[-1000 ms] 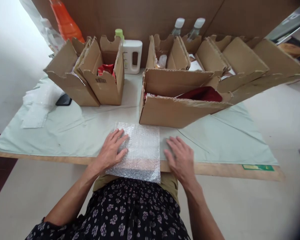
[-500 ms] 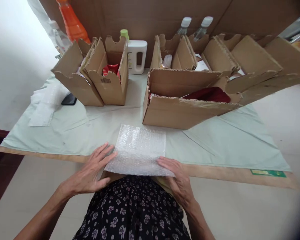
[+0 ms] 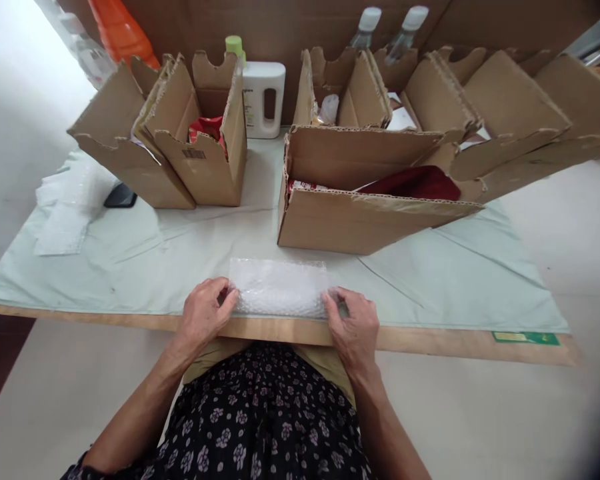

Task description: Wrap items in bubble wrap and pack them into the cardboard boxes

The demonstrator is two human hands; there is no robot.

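A sheet of bubble wrap (image 3: pixel 279 288) lies at the front edge of the cloth-covered table, doubled over along its near side. My left hand (image 3: pixel 206 310) pinches its left end between thumb and fingers. At the opposite end my right hand (image 3: pixel 353 327) does the same, thumb on top of the wrap. Both hands are closed on the plastic, close to the table's wooden edge.
Behind the wrap stands a long cardboard box (image 3: pixel 330 223) holding something dark red. Narrow open boxes (image 3: pixel 215 177) line the back, with a white jug (image 3: pixel 254 100) between them. More bubble wrap (image 3: pixel 63 230) and a black phone-like object (image 3: pixel 121 196) lie at left.
The bubble wrap's near part has been folded over, so the sheet looks shorter and sits wholly on the table. Both hands went from lying open against it to pinching its ends.
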